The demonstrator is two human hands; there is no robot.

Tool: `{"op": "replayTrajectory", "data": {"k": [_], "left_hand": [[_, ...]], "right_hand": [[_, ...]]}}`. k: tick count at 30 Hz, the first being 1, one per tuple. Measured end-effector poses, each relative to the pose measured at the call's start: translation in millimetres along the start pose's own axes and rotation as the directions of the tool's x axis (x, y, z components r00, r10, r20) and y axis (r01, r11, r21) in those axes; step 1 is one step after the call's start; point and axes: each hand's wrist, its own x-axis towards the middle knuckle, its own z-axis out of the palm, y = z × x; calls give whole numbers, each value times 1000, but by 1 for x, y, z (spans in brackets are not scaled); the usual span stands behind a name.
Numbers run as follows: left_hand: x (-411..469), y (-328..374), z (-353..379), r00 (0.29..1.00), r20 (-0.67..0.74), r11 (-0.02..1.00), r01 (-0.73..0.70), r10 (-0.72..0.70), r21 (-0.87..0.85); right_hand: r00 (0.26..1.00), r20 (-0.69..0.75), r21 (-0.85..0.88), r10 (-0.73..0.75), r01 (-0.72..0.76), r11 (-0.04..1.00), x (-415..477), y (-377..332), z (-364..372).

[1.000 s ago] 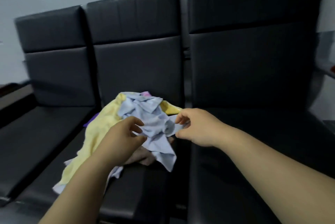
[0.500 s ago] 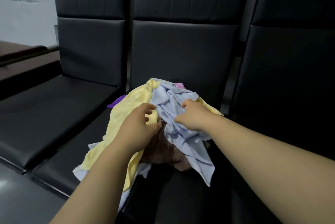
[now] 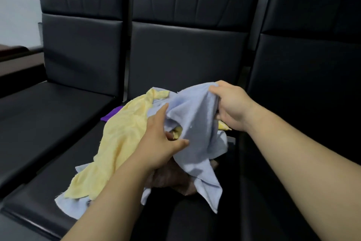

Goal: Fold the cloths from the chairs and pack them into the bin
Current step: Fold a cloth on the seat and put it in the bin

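Note:
A heap of cloths lies on the middle black chair point(image 3: 187, 55). On top, a light blue cloth point(image 3: 193, 123) is lifted and stretched between my hands. My right hand point(image 3: 230, 104) pinches its upper right edge. My left hand point(image 3: 162, 139) grips its left side lower down, thumb over the fabric. A yellow cloth point(image 3: 121, 135) spreads to the left beneath it. Underneath, a brown cloth point(image 3: 172, 180) shows below my left wrist, a purple cloth point(image 3: 111, 115) peeks out at the back left, and another pale blue cloth point(image 3: 68, 207) lies at the seat's front. No bin is in view.
Three black padded chairs stand side by side; the left chair's seat point(image 3: 48, 112) and the right chair point(image 3: 304, 104) carry no cloths. A dark brown surface point(image 3: 15, 59) sits at far left against a pale wall.
The view has moved closer to the chairs. Both hands have taken hold of the light blue cloth and raised it off the heap, my right hand moving up and to the right.

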Motion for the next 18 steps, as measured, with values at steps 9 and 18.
{"op": "replayTrajectory", "data": {"k": [9,18], "left_hand": [[-4,25,35,988,139,995,-63,73,-77],[-23,80,69,926,367,840,265,-85,-474]], "right_hand": [[998,-63,186,6,6,983,-54,-31,-22],[987,144,-425,65,2,905,-129,13,-101]]}}
